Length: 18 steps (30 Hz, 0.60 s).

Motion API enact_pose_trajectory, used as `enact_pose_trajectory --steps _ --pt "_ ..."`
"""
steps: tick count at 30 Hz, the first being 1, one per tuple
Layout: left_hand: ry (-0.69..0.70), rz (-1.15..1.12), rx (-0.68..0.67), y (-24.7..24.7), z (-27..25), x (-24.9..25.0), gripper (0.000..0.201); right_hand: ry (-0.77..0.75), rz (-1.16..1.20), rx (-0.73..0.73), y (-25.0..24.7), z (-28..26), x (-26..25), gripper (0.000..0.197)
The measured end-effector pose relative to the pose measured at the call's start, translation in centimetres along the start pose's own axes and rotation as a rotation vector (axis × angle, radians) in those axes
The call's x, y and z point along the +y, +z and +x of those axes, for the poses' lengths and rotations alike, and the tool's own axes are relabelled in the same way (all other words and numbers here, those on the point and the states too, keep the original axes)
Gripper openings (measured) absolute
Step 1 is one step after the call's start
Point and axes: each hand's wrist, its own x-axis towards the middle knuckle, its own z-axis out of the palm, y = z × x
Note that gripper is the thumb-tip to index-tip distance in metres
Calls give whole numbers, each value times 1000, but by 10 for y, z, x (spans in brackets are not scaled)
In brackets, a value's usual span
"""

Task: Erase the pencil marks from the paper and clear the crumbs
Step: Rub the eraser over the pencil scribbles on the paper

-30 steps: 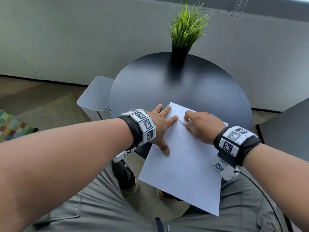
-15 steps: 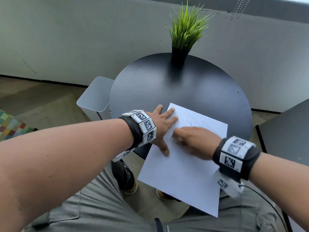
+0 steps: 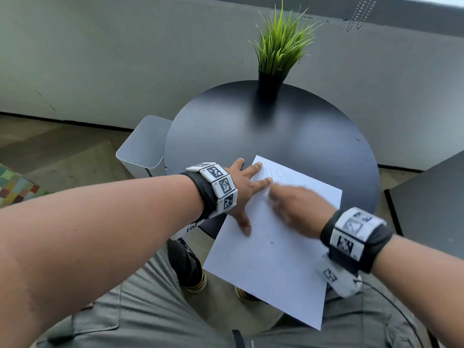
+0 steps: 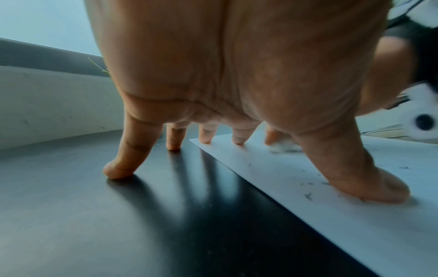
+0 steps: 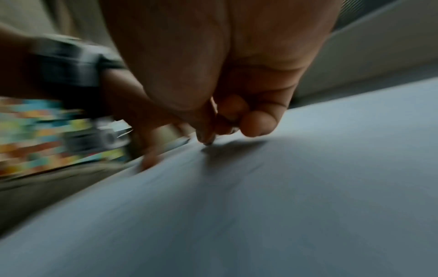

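Observation:
A white sheet of paper lies on the round black table, its near half hanging over the edge. Faint pencil marks show near its far corner. My left hand lies spread flat, fingers and thumb pressing the paper's left edge, the outer fingers on the table. My right hand, blurred, has its fingers curled and pinches a small white eraser against the paper just right of my left fingers. Dark eraser crumbs lie by my left thumb, and more crumbs sit mid-sheet.
A green grass plant in a black pot stands at the table's far edge. A white metal bin stands on the floor left of the table. A second dark tabletop is at the right. My legs are under the paper.
My right hand has slid left and toward me across the paper, rubbing with the eraser, uncovering the pencil marks at the far corner. My left hand has stayed in place.

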Motion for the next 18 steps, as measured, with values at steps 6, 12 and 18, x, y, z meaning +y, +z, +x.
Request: enact_pose_trajectory --steps 6,12,18 --pt "-11 -4 10 -1 -1 1 138 119 80 48 -8 7 19 20" --pt "-18 18 15 -2 0 2 140 -184 67 -177 10 -24 -12 14" --pt "-16 8 -15 -9 0 3 131 305 119 44 -11 -1 35 24"
